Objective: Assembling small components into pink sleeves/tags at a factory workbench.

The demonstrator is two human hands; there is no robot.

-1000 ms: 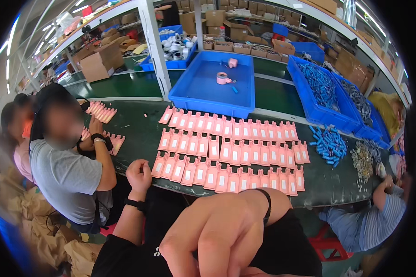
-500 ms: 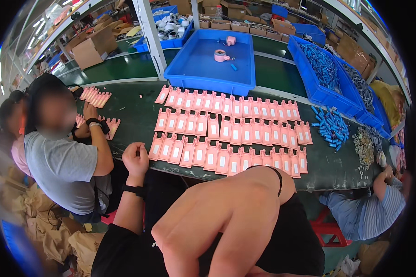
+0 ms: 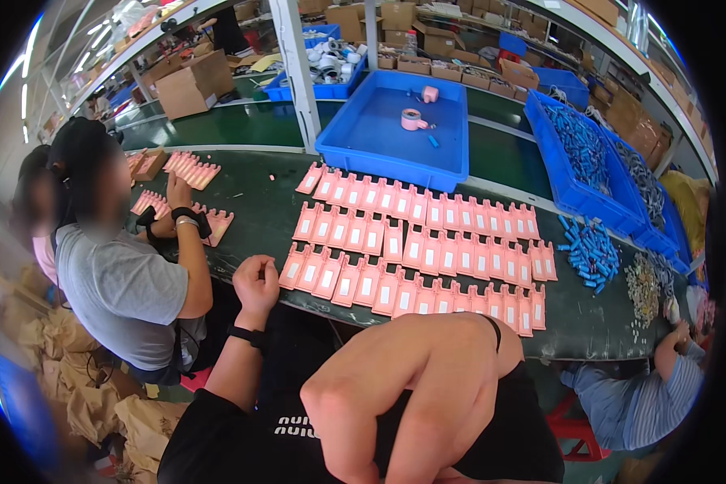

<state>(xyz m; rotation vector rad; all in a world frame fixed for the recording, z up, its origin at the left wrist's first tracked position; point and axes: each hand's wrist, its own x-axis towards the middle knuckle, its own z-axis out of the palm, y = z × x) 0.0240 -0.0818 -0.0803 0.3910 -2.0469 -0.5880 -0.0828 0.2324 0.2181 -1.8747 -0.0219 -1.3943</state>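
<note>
My left hand is raised by the near edge of the dark green table, its fingers curled in with nothing visible in them. A black band circles its wrist. My right hand is large and very close, bent downward, with a thin black band at its wrist. Its fingertips lie at the lower edge and are hidden, so what they touch cannot be seen. Beyond both hands lie three rows of flat pink plastic casings, each with a white rectangle. My right hand covers part of the nearest row; neither hand visibly touches a casing.
A blue tray behind the rows holds a few pink parts. At right are a pile of blue cylinders, small clear parts and blue bins. A co-worker handles pink casings at left; another person sits right.
The whole view has swung, so the table and rows appear farther right and lower. My right hand stays close and bent; my left hand stays curled by the table edge.
</note>
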